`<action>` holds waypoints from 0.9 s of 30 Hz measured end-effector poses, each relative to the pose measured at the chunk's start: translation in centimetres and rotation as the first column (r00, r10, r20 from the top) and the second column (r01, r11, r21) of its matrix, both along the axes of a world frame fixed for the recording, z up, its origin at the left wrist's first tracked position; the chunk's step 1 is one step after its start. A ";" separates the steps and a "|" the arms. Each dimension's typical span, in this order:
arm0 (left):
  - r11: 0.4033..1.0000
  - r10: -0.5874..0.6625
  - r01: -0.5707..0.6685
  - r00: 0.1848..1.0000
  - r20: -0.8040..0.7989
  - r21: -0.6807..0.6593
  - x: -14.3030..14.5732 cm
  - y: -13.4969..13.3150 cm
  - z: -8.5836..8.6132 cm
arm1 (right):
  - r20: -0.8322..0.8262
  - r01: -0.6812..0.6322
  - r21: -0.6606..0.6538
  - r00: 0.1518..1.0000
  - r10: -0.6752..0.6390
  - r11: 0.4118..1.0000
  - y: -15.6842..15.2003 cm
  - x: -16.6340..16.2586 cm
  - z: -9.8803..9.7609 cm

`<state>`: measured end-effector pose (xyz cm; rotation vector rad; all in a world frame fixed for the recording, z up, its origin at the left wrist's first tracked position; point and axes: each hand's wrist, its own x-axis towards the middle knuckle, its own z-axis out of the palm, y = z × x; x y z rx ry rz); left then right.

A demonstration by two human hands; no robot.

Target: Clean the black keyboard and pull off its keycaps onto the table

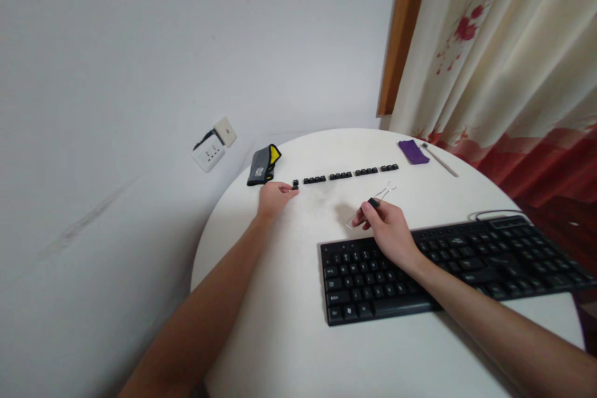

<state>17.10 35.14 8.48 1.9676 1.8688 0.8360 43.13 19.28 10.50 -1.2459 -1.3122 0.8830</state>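
My left hand (275, 198) is at the far left of the table, thumb and finger pinched around a small black keycap (295, 187). Just behind it lies a single keycap (295, 182), at the left end of a row of black keycaps (340, 175) set out in groups. My right hand (385, 224) is closed on a wire keycap puller (385, 190), whose bent ends point away from me. A black piece (373, 203) shows at those fingers; I cannot tell whether it is the puller's grip or a keycap. Below the right hand and forearm lies a black keyboard (401, 306), partly covered.
A grey and yellow cloth (262, 165) lies at the table's back left edge. Towards the back right are a purple cloth (413, 152) and a thin brush (441, 160). The round white table (270, 323) meets a wall with a socket (208, 153); a curtain (522, 74) hangs right.
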 end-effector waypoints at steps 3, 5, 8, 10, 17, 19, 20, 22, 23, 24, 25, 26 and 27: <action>1.000 0.002 -0.002 1.000 0.004 -0.006 0.1 -0.3 0.3 | 0.006 -0.004 0.003 1.000 0.004 1.000 0.0 0.0 0.1; 1.000 0.000 0.000 1.000 -0.004 -0.006 0.1 -0.3 0.4 | 0.012 -0.006 0.004 1.000 0.006 1.000 -0.1 0.0 0.1; 1.000 -0.009 0.008 1.000 -0.025 -0.008 -0.1 -0.1 0.4 | 0.042 -0.012 0.010 0.999 0.012 1.000 -0.1 0.0 0.1; 1.000 -0.011 0.012 1.000 -0.029 0.022 -0.1 0.0 0.5 | 0.070 -0.024 0.011 0.997 0.023 1.000 -0.2 0.0 0.0; 0.865 -0.476 0.470 0.879 -0.007 0.177 2.5 -3.0 3.2 | 0.256 -0.225 0.041 0.944 0.208 0.973 -1.6 -0.8 0.8; 0.702 -0.712 0.710 0.701 0.040 0.058 3.6 -4.7 3.9 | 0.311 -0.279 0.055 0.917 0.249 0.959 -2.0 -1.1 1.1; 0.612 -0.786 0.790 0.611 0.092 -0.020 4.0 -5.5 4.2 | 0.333 -0.299 0.058 0.905 0.264 0.952 -2.2 -1.2 1.2; 0.439 -0.861 0.883 0.466 0.202 -0.168 4.8 -6.7 4.4 | 0.372 -0.325 0.065 0.885 0.279 0.943 -2.3 -1.4 1.3; 0.378 -0.868 0.896 0.430 0.247 -0.231 5.0 -7.1 4.4 | 0.388 -0.336 0.066 0.876 0.286 0.940 -2.3 -1.4 1.3; 0.336 -0.868 0.899 0.411 0.277 -0.280 5.2 -7.3 4.3 | 0.401 -0.348 0.065 0.867 0.295 0.935 -2.3 -1.5 1.3; 0.310 -0.866 0.896 0.404 0.295 -0.319 5.3 -7.4 4.2 | 0.409 -0.364 0.062 0.858 0.309 0.929 -2.3 -1.5 1.3; 0.295 -0.863 0.891 0.404 0.304 -0.346 5.3 -7.4 4.0 | 0.413 -0.380 0.061 0.851 0.323 0.923 -2.3 -1.5 1.3; 0.287 -0.862 0.886 0.404 0.306 -0.363 5.3 -7.4 3.9 | 0.416 -0.399 0.062 0.844 0.339 0.915 -2.3 -1.6 1.3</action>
